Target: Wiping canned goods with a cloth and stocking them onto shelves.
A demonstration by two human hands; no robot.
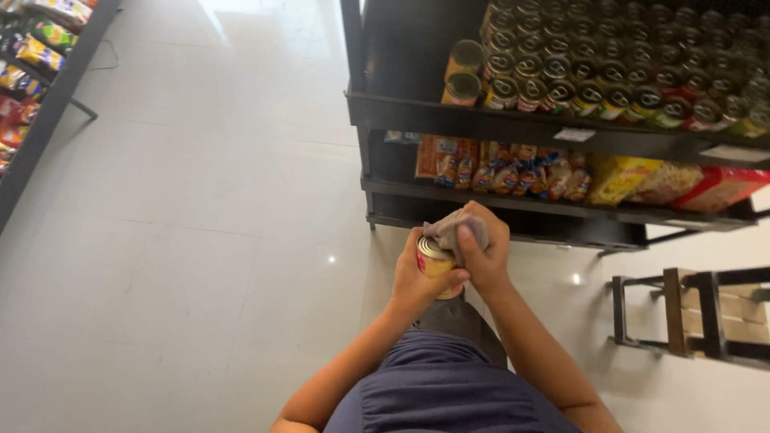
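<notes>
Head view looks down at both hands, low in the middle of the frame. Left hand (415, 277) is wrapped around a small can (434, 263) with a yellow and red label, held upright. Right hand (481, 248) is closed on a crumpled grey cloth (453, 228), pressed against the can's top. Just above them stands a dark shelf rack (513, 124), rows of cans (609, 76) on its upper level, snack packets (513, 172) below. A wooden stool (694, 313) sits at lower right on the pale tiled floor (176, 256).

Open floor (200, 240) left; shelf unit (513, 120) ahead, stool (698, 313) right.
</notes>
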